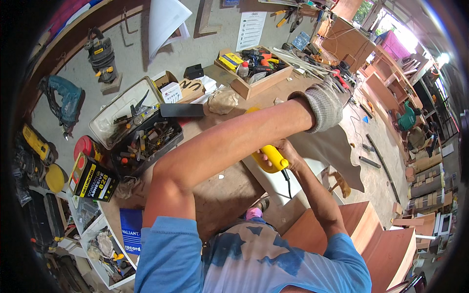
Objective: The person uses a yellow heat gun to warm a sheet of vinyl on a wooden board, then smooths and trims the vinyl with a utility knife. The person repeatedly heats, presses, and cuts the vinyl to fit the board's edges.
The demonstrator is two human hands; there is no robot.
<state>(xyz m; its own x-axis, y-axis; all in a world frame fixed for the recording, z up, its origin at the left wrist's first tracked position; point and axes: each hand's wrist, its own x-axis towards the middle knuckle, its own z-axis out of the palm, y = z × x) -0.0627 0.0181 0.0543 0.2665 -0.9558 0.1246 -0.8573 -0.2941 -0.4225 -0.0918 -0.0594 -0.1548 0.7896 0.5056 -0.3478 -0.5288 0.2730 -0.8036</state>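
My right hand (288, 152) is bare and wrapped round a yellow corded power tool (271, 158), whose black cord hangs from its near end. My left forearm crosses in front of the tool and hides its middle and working end, so its exact kind is unclear. In a grey knitted glove, my left hand (324, 105) reaches out past the tool to the right; its fingers are turned away and mostly hidden. Below the hands a thin pale sheet (273, 188) lies on the workbench (220, 195). A grey, wavy-edged sheet (337, 151) curls up beside it.
An open toolbox (146, 141) and an adhesive can (93, 178) stand at the left. A wooden tray (261, 85) of tools sits at the back. Wooden box pieces (351, 224) are close at the right. A dark strip (383, 163) lies farther right.
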